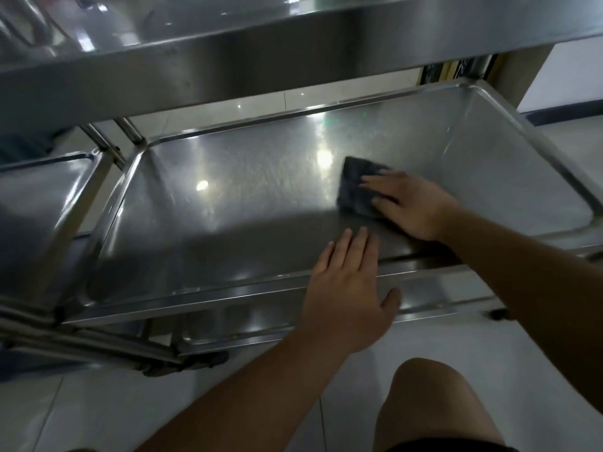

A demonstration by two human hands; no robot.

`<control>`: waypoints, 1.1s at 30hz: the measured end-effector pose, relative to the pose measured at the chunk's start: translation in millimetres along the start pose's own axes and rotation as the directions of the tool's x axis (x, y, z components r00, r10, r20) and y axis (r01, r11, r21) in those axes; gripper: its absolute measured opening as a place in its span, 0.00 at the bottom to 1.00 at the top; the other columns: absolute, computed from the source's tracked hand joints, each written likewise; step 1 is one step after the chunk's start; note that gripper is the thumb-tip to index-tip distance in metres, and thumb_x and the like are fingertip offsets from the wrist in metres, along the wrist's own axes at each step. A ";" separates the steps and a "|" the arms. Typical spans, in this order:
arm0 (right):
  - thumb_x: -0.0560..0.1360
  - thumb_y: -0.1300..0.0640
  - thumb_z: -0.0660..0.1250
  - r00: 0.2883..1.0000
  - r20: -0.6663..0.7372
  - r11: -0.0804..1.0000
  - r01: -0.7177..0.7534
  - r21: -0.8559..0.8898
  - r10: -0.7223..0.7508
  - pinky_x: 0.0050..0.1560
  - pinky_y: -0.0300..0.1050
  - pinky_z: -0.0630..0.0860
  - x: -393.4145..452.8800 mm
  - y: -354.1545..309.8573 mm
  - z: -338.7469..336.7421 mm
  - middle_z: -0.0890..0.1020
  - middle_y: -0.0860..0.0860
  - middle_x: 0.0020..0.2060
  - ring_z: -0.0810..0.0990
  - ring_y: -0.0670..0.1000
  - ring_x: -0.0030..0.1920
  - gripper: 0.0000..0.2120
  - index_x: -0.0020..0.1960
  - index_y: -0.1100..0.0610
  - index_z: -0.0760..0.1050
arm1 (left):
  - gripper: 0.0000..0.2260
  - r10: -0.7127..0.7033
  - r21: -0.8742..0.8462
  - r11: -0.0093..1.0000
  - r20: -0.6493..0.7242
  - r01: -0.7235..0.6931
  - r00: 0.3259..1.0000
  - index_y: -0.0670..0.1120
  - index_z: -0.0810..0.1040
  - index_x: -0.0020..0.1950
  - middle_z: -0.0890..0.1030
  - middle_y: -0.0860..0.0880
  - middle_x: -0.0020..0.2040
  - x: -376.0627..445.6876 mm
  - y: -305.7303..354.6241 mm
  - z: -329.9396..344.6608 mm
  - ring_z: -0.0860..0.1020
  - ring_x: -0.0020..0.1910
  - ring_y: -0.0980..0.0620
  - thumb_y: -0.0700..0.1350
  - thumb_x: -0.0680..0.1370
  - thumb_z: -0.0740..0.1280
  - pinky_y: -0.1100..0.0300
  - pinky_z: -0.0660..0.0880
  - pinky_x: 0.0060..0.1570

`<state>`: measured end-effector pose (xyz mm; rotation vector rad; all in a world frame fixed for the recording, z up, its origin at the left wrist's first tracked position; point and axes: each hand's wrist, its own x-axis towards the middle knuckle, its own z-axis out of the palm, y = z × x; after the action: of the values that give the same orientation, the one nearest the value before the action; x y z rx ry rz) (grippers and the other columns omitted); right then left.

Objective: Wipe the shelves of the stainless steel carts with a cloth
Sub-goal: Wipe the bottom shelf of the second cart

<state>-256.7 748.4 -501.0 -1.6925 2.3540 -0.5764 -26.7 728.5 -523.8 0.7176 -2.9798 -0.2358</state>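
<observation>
A stainless steel cart's middle shelf (pixel 228 207) fills the view, a shallow tray with raised rims. A dark grey folded cloth (pixel 354 187) lies flat on its right half. My right hand (pixel 414 207) presses on the cloth with fingers spread, covering its near right part. My left hand (pixel 349 288) rests flat and empty over the shelf's front rim, fingers on the shelf surface, thumb hanging over the edge.
The cart's top shelf (pixel 228 60) overhangs close above. A second cart's shelf (pixel 39 203) abuts on the left, with upright posts (pixel 130 128) between. A lower shelf (pixel 261 324) shows beneath. My bare knee (pixel 430 402) is over the pale tiled floor (pixel 81 412).
</observation>
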 end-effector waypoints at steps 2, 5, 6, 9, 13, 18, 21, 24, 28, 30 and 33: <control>0.85 0.50 0.59 0.972 -0.104 0.976 -0.214 -0.043 0.209 0.78 0.54 0.59 -10.1 36.4 -19.5 0.70 0.54 0.77 0.65 0.57 0.78 0.20 0.76 0.50 0.71 | 0.36 0.020 -0.092 0.996 0.006 -0.020 1.000 0.48 0.48 0.88 0.45 0.50 0.88 -1.2 -2.9 -6.2 0.40 0.86 0.53 0.63 0.85 0.55 0.56 0.34 0.81; 0.84 0.48 0.54 0.882 -0.205 0.897 -0.440 -0.036 0.424 0.73 0.64 0.66 -18.5 72.5 -35.4 0.74 0.60 0.71 0.70 0.63 0.72 0.19 0.70 0.53 0.72 | 0.31 0.014 -0.235 0.972 -0.055 -0.027 0.998 0.49 0.59 0.86 0.55 0.51 0.87 -10.0 -24.3 -22.1 0.49 0.86 0.54 0.59 0.86 0.60 0.62 0.37 0.80; 0.83 0.48 0.52 0.840 -0.217 0.856 -0.515 -0.036 0.497 0.73 0.65 0.66 -16.2 73.9 -34.7 0.73 0.61 0.71 0.69 0.63 0.72 0.20 0.71 0.53 0.71 | 0.29 -0.011 -0.215 0.977 -0.074 -0.005 0.997 0.50 0.62 0.86 0.57 0.52 0.87 -14.9 -39.3 -27.6 0.51 0.85 0.53 0.59 0.86 0.60 0.60 0.40 0.82; 0.81 0.49 0.51 0.739 -0.229 0.756 -0.655 -0.019 0.634 0.76 0.65 0.60 6.7 41.2 -15.7 0.68 0.59 0.74 0.61 0.64 0.77 0.24 0.74 0.57 0.67 | 0.28 -0.190 -0.130 0.975 -0.076 0.179 0.979 0.50 0.64 0.84 0.60 0.50 0.86 -31.1 -105.2 -44.6 0.57 0.84 0.50 0.59 0.86 0.58 0.52 0.51 0.83; 0.82 0.49 0.54 0.878 -0.204 0.886 -0.457 -0.083 0.434 0.74 0.59 0.64 46.7 -47.7 27.9 0.72 0.53 0.72 0.62 0.59 0.76 0.20 0.70 0.54 0.72 | 0.28 -0.466 -0.077 0.884 -0.103 0.460 0.879 0.47 0.67 0.82 0.64 0.45 0.84 -49.6 -199.8 -65.8 0.63 0.82 0.44 0.60 0.85 0.55 0.44 0.61 0.80; 0.84 0.42 0.54 0.985 0.075 0.978 0.164 -0.128 -0.155 0.77 0.51 0.58 49.5 -117.8 64.1 0.68 0.42 0.78 0.59 0.48 0.80 0.24 0.78 0.43 0.67 | 0.33 -0.535 -0.054 0.844 -0.058 0.533 0.843 0.49 0.64 0.81 0.66 0.46 0.81 -58.4 -232.5 -62.6 0.67 0.79 0.44 0.66 0.82 0.48 0.42 0.64 0.76; 0.81 0.38 0.54 0.976 0.049 0.974 0.216 -0.069 -0.212 0.75 0.49 0.62 23.8 -90.2 57.8 0.72 0.40 0.75 0.63 0.46 0.78 0.25 0.76 0.41 0.69 | 0.33 -0.502 -0.048 0.865 -0.088 0.500 0.860 0.50 0.66 0.78 0.70 0.46 0.77 -60.8 -233.5 -59.9 0.72 0.74 0.44 0.67 0.81 0.46 0.42 0.68 0.73; 0.81 0.42 0.59 0.991 -0.128 0.996 -0.038 -0.075 0.029 0.76 0.56 0.66 18.6 -29.1 36.4 0.76 0.50 0.73 0.70 0.55 0.76 0.23 0.73 0.48 0.74 | 0.33 -0.489 -0.039 0.872 -0.099 0.488 0.867 0.48 0.66 0.79 0.70 0.45 0.79 -60.9 -235.7 -58.9 0.70 0.76 0.43 0.66 0.81 0.46 0.42 0.66 0.75; 0.78 0.43 0.52 0.836 -0.227 0.853 -0.520 -0.040 0.500 0.69 0.64 0.71 49.0 26.2 6.2 0.76 0.64 0.66 0.74 0.67 0.66 0.24 0.65 0.55 0.74 | 0.35 -0.503 -0.029 0.864 -0.096 0.503 0.859 0.48 0.64 0.82 0.66 0.45 0.83 -59.1 -235.8 -56.8 0.63 0.81 0.45 0.66 0.82 0.45 0.45 0.60 0.80; 0.77 0.42 0.49 0.751 -0.263 0.770 -0.637 -0.048 0.605 0.71 0.66 0.67 74.8 9.9 11.8 0.73 0.64 0.69 0.69 0.67 0.71 0.29 0.69 0.57 0.71 | 0.35 -0.511 -0.035 0.859 -0.093 0.510 0.854 0.49 0.62 0.84 0.63 0.47 0.84 -58.3 -236.7 -56.0 0.60 0.83 0.47 0.67 0.82 0.45 0.47 0.56 0.81; 0.78 0.44 0.50 0.795 -0.232 0.810 -0.585 -0.042 0.561 0.71 0.65 0.64 121.5 -59.7 40.5 0.73 0.62 0.70 0.67 0.65 0.72 0.28 0.70 0.57 0.71 | 0.32 -0.506 -0.034 0.862 -0.111 0.505 0.855 0.50 0.60 0.85 0.62 0.48 0.85 -59.0 -239.0 -52.6 0.58 0.84 0.47 0.64 0.85 0.48 0.47 0.54 0.82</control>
<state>-230.4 609.6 -503.9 -0.8739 2.9047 -0.5267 137.9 538.3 -513.0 1.4554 -2.6189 -0.2131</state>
